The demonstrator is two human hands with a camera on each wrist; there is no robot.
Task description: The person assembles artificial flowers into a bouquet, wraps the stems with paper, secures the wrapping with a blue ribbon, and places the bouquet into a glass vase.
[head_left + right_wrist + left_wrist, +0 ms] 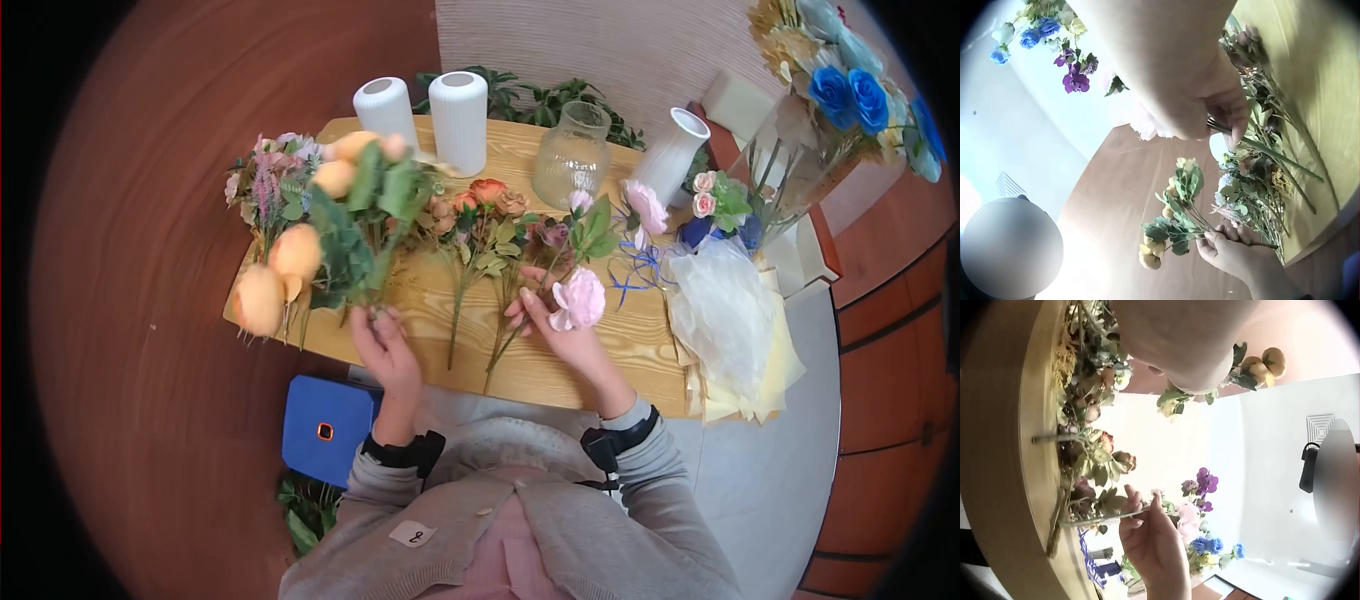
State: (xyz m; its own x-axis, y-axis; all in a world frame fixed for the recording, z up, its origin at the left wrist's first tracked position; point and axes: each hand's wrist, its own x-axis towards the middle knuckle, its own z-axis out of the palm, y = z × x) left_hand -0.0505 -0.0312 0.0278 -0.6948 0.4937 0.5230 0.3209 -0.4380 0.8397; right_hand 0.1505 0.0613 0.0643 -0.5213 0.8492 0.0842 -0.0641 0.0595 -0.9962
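My left hand (pixel 388 352) grips the stems of an artificial spray with peach-orange blooms (pixel 297 252) and green leaves, held above the table's left front part. In the right wrist view the same spray (pixel 1180 215) fans out from the left hand (pixel 1232 255), its stem end poking past the fingers. Between thumb and fingers, my right hand (pixel 568 338) pinches the green stem of a pink flower (pixel 580 298), whose blooms lean to the upper right. The left wrist view shows that stem (pixel 1100 520) crossing the right hand's fingertips. Orange and brown roses (pixel 487 192) lie between both hands.
Two white ribbed vases (pixel 459 125) stand at the back, with a clear glass vase (pixel 572 160) and a tilted white vase (pixel 672 155) further right. Mixed flowers (pixel 270 180) lie left. Wrapping sheets (pixel 735 320) and blue ribbon (pixel 640 265) sit right. A blue box (pixel 325 405) stands below.
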